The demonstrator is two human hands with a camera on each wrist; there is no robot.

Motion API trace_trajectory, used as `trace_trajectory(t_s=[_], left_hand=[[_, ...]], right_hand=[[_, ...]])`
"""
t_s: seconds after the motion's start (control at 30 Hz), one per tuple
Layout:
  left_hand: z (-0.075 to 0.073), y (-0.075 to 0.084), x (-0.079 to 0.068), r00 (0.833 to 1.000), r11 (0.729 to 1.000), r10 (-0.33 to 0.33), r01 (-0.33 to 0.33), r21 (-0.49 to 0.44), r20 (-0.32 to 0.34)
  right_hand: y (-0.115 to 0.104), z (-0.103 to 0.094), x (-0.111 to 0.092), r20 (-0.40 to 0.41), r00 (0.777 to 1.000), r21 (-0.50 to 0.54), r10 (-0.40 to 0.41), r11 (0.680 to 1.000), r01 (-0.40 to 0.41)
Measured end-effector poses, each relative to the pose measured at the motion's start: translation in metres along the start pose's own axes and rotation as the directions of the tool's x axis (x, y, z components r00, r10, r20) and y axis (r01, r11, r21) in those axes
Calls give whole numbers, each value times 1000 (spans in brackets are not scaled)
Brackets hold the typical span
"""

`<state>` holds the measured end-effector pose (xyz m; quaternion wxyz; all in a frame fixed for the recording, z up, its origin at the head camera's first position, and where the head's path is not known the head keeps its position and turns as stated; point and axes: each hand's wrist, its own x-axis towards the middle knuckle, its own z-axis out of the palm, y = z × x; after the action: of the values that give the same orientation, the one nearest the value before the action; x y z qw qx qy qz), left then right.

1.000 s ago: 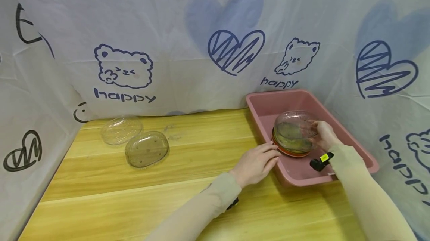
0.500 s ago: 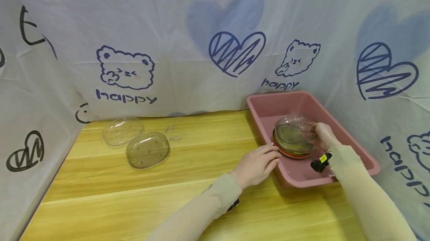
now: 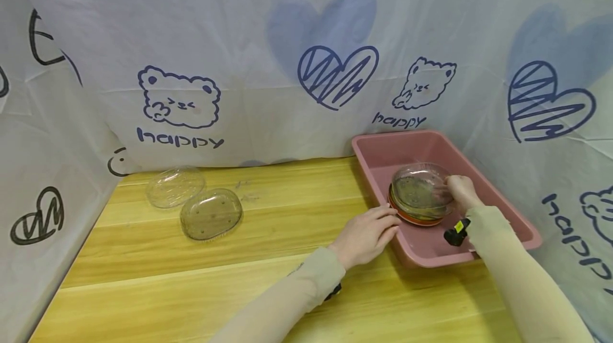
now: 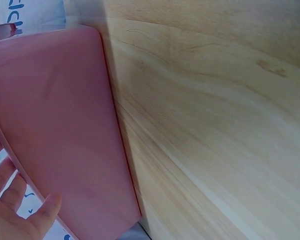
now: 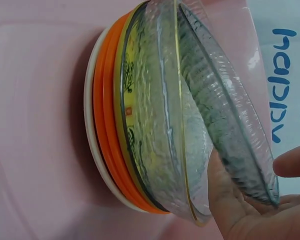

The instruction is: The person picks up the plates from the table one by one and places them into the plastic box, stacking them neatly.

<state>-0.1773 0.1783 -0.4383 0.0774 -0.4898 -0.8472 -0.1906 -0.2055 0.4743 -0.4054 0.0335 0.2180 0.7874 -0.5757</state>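
Note:
My right hand (image 3: 463, 192) pinches the edge of a clear textured plate (image 5: 235, 110), thumb on one side and fingers on the other. The plate is tilted over a stack inside the pink basin (image 3: 431, 250). In the right wrist view the stack shows a clear ribbed dish (image 5: 162, 110), a yellow patterned plate (image 5: 130, 107), orange plates (image 5: 104, 125) and a white one (image 5: 90, 110) at the bottom. My left hand (image 3: 366, 234) grips the basin's near-left rim, with the thumb (image 4: 49, 205) against the outer wall and the fingers over the edge.
On the left of the wooden table (image 3: 287, 215) lie a clear oval dish (image 3: 175, 187) and a smoky oval dish (image 3: 210, 214), close together. Printed cloth (image 3: 249, 66) hangs behind and on both sides; the basin stands near the right-hand cloth.
The clear plate in my right hand has come down slightly and sits closer over the stack. My left hand keeps its place on the rim.

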Motion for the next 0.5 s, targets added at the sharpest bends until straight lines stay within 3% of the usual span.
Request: trace_trajectory(t_s=[0.27, 0.5], left_hand=[[0, 1, 1, 1000, 1000, -5, 5, -18, 8], [-1, 1, 0, 1000, 1000, -7, 8, -30, 8]], right_hand=[[3, -1, -1, -114, 990, -222, -86, 973, 59], [3, -5, 0, -152, 975, -362, -164, 927, 100]])
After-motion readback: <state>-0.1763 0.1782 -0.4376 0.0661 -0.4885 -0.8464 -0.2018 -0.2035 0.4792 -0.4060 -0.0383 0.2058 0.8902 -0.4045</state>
